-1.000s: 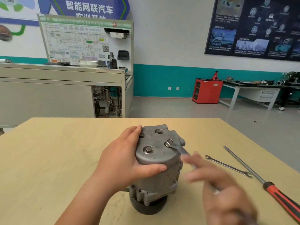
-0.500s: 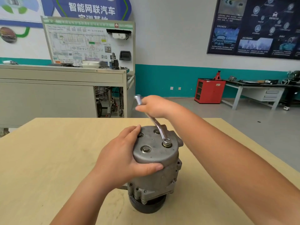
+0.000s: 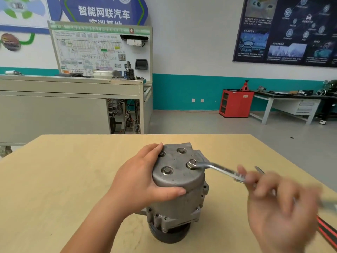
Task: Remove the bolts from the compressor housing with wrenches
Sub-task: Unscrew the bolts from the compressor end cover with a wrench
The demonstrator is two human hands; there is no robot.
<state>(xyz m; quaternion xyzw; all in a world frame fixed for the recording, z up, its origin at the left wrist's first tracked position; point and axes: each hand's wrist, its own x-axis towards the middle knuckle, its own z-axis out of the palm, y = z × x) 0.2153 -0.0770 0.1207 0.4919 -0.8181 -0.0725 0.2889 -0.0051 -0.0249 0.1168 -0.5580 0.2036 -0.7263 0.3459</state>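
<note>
Compressor (image 3: 179,196) standing upright on the table (image 3: 60,179), long axis vertical, dark pulley end resting down and the bolted face looking up. The left hand (image 3: 144,181) is gripping it, fingers curling over the far top edge and thumb pressing on the near wall. Four bolts (image 3: 167,170) are sitting in the face, one just beside the left fingertips. The wrench (image 3: 215,168) is lying nearly level, its ring seating on the bolt farthest from the left hand and its long axis running out from the compressor to the right hand (image 3: 277,203). The right hand is blurring; the wrench handle is meeting its fingers, but the grip cannot be told. A red and black handle (image 3: 328,230) is showing past the right hand at the table edge. Beyond both hands, a grey floor is running to a teal-banded wall with a training board (image 3: 100,52) and a poster (image 3: 288,30). A red cabinet (image 3: 236,103) is standing beside a workbench (image 3: 284,99); its contents cannot be told.
</note>
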